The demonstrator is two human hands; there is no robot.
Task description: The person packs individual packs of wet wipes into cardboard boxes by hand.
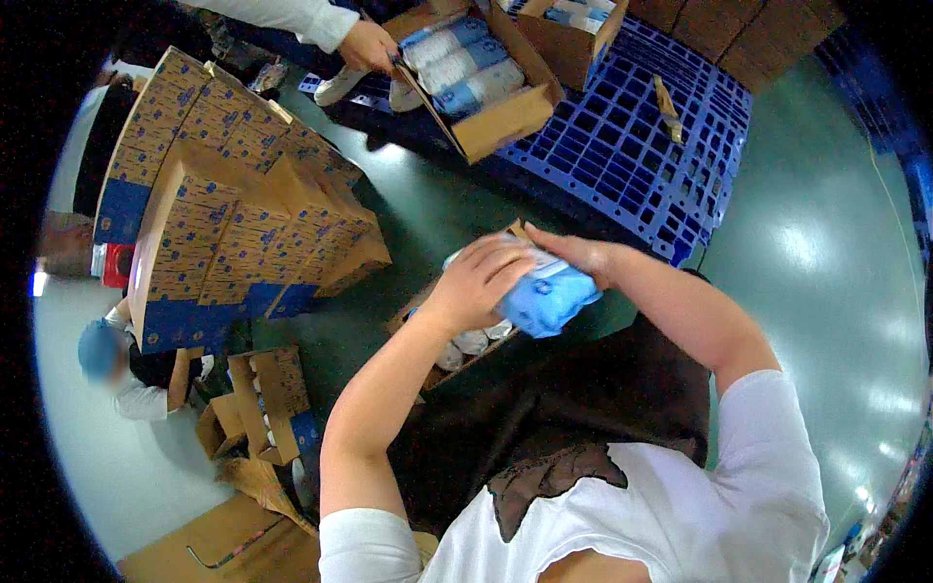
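A soft light-blue and white plastic package (552, 299) is held between my two hands in front of my body. My left hand (483, 280) lies over its left side with the fingers bent round it. At the upper right side, my right hand (579, 255) presses against it, and most of those fingertips are hidden. Below the package is an open cardboard box (449, 381) with several white wrapped packages (472, 340) inside. My hands and the package cover part of that box. What is inside the held package does not show.
Tall stacked printed cartons (233, 223) stand at left. A blue plastic pallet (632, 126) lies ahead. Beside it, another person's hand (369, 46) touches an open carton (505, 124) of blue-white packages. At lower left, a blue-capped person (146, 394) is near open boxes (282, 403).
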